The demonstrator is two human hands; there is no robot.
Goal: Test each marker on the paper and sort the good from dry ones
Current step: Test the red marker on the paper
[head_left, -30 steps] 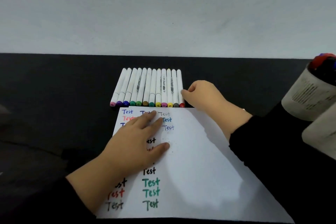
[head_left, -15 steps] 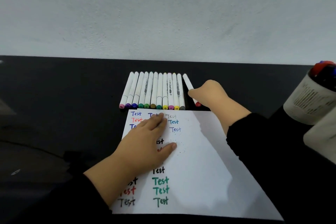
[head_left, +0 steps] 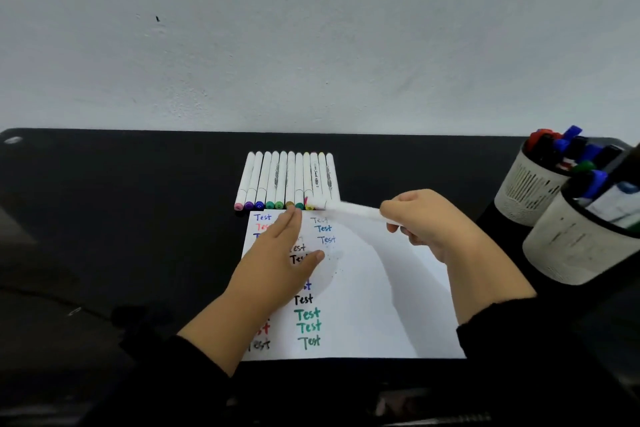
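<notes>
we see the right hand raised just above the paper, its fingers curled round a white marker that it grasps near one end. the marker is blurred; its body sticks out leftward from the fist, toward the fingertips of the left hand, and its far end lies near the caps of the marker row. we cannot tell the colour of its cap for sure.

the left hand lies flat on the paper, fingers straight and close together, thumb spread out to the right, holding nothing. its fingertips reach the paper's far edge, just short of the row's coloured caps. it covers part of the left and middle columns of the word "test" written in blue, red, black and green; more of these words show beyond its thumb and nearer the wrist.

the row of white markers lies side by side on the black table, straight ahead of the left hand's fingertips and ahead and to the left of the right hand, caps toward us, touching one another.

to the right of the right hand, well apart from the row, stand two pale cups, one just behind the other, each filled with upright markers with dark, blue, red and green caps. the nearer cup sits just beside the right forearm's black sleeve.
</notes>
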